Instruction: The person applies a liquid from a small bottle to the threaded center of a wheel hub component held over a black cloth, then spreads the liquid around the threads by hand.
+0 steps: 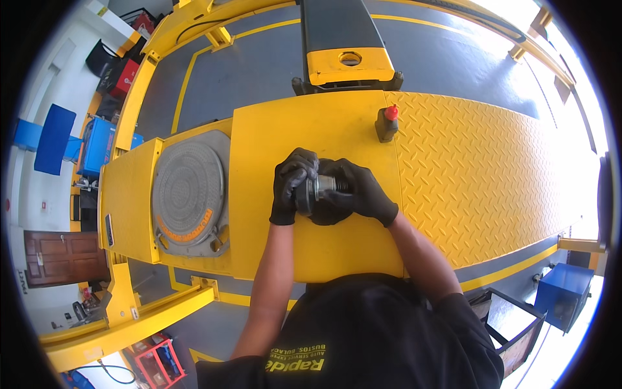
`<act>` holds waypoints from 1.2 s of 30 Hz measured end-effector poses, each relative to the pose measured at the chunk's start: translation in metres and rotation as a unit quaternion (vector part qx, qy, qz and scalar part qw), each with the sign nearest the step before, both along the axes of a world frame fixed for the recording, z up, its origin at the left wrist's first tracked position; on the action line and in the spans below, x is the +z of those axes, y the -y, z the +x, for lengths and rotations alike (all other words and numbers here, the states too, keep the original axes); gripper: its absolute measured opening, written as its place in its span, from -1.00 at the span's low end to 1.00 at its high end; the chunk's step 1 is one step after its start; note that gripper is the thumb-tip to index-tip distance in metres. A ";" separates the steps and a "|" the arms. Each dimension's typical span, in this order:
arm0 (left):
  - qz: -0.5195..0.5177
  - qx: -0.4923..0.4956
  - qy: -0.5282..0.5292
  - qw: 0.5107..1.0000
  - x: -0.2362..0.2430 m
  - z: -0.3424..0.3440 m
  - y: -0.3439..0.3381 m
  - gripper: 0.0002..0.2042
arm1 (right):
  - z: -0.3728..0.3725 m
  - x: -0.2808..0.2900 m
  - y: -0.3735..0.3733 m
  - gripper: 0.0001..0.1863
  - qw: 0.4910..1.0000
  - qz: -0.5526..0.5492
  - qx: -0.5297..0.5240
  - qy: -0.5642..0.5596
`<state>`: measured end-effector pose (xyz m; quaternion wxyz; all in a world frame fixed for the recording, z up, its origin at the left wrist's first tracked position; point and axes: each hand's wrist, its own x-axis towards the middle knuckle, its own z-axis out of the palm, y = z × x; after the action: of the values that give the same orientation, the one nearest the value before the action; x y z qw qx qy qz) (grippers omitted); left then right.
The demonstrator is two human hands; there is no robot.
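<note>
Both hands wear black gloves and meet above the smooth yellow platform in front of me. Between them is a part with a shiny metal collar, a ridged, thread-like section and a dark round end; I cannot make out its exact kind. My left hand curls around the dark end on the left. From the right, my right hand grips the ridged end, thumb laid along it. A black rounded thing shows just below the part, partly hidden; whether it is joined to it I cannot tell.
A small dark bottle with a red cap stands beyond my right hand. Left is a round grey turntable plate; right, a yellow diamond-tread ramp. A black-and-yellow machine housing stands behind the platform. Yellow rails frame the area.
</note>
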<state>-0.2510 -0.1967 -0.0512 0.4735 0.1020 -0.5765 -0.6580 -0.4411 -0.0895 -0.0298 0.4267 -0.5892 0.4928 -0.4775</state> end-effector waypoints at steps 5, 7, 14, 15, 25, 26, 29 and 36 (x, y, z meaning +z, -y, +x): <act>0.012 0.009 -0.006 1.000 -0.004 0.002 0.000 -0.75 | 0.006 -0.005 0.003 -0.40 1.000 0.021 0.010 0.006; 0.017 0.005 -0.013 1.000 -0.004 0.002 0.002 -0.74 | 0.012 0.001 -0.002 -0.45 0.990 -0.140 -0.028 -0.014; 0.002 0.010 0.004 1.000 -0.001 0.001 -0.001 -0.74 | 0.003 -0.010 0.007 -0.33 0.998 0.049 0.046 0.007; 0.004 0.012 -0.008 1.000 -0.003 0.001 0.000 -0.74 | 0.007 -0.010 0.004 -0.36 0.999 0.003 0.025 0.041; 0.020 0.011 -0.018 1.000 -0.004 0.000 0.000 -0.75 | 0.005 -0.011 0.007 -0.39 0.997 0.030 0.030 0.061; 0.020 0.012 -0.018 1.000 -0.006 0.001 0.001 -0.75 | 0.007 -0.008 0.005 -0.39 0.997 0.030 0.030 0.062; 0.002 0.010 -0.021 1.000 -0.007 0.002 0.003 -0.74 | 0.009 0.004 -0.001 -0.45 0.995 -0.098 -0.016 0.019; 0.008 0.008 -0.023 1.000 -0.005 -0.001 0.001 -0.74 | 0.006 -0.009 0.004 -0.38 0.998 0.020 0.021 0.055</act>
<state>-0.2522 -0.1978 -0.0566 0.4910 0.0950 -0.5597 -0.6608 -0.4347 -0.0939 -0.0384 0.4751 -0.5634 0.4653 -0.4902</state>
